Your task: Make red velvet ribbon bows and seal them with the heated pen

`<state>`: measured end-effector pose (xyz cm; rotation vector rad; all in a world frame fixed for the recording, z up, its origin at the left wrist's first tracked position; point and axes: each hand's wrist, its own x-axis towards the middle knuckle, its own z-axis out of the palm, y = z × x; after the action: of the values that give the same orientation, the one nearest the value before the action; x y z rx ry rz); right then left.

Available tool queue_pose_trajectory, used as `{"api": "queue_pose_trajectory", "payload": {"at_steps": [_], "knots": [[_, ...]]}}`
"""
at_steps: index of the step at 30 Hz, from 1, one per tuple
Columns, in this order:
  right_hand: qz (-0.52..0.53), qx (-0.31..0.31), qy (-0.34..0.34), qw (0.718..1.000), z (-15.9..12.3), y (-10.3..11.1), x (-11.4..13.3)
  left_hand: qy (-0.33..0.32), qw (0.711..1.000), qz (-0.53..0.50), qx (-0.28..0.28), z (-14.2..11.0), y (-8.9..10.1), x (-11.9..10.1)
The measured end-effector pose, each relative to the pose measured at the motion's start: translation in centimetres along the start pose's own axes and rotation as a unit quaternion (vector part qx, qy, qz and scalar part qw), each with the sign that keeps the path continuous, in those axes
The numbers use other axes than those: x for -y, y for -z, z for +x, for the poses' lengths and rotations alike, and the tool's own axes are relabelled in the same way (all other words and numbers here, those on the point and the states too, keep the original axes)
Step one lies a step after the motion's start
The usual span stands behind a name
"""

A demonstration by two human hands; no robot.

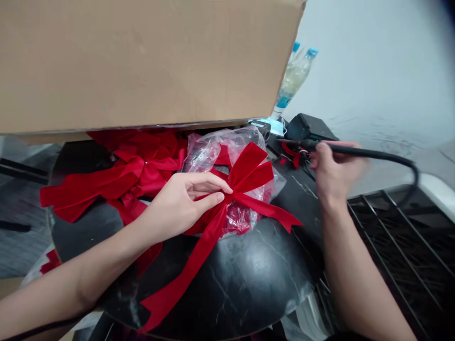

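My left hand (192,201) pinches a red velvet bow (249,173) at its middle. Two long ribbon tails hang from the bow, one toward the table's front edge and one to the right. Under it lies a clear plastic bag (240,220) with red material inside. In my right hand (332,173), closed and slightly blurred, is a black corded tool (307,143) with a thin tip pointing left. Its thick cable (384,154) curves away to the right. The tip is apart from the bow.
More red bows (142,166) are heaped on the round black marbled table (256,270). A large cardboard box (152,61) rises behind them. Plastic bottles (293,78), a black box (309,127) and tangled wires stand at the back right. A dark metal rack (401,251) is at the right.
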<state>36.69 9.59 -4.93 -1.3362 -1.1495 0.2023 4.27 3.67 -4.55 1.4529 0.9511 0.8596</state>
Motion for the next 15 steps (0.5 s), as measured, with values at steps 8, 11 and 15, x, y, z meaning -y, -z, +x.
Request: {"api": "queue_pose_trajectory", "payload": {"at_steps": [8,11,15], "knots": [[0.076,-0.103,0.227,0.965,-8.6,0.4,6.8,0.03,0.997,0.064,-0.007,-0.1,-0.6,0.6],[0.088,0.023,0.244,0.965,-10.4,0.0,7.6,0.034,0.997,0.072,-0.009,-0.1,-0.8,0.9],[0.033,0.091,0.26,0.961,-11.7,-0.1,7.9,0.034,0.997,0.071,-0.012,-0.1,-0.9,1.1]]}}
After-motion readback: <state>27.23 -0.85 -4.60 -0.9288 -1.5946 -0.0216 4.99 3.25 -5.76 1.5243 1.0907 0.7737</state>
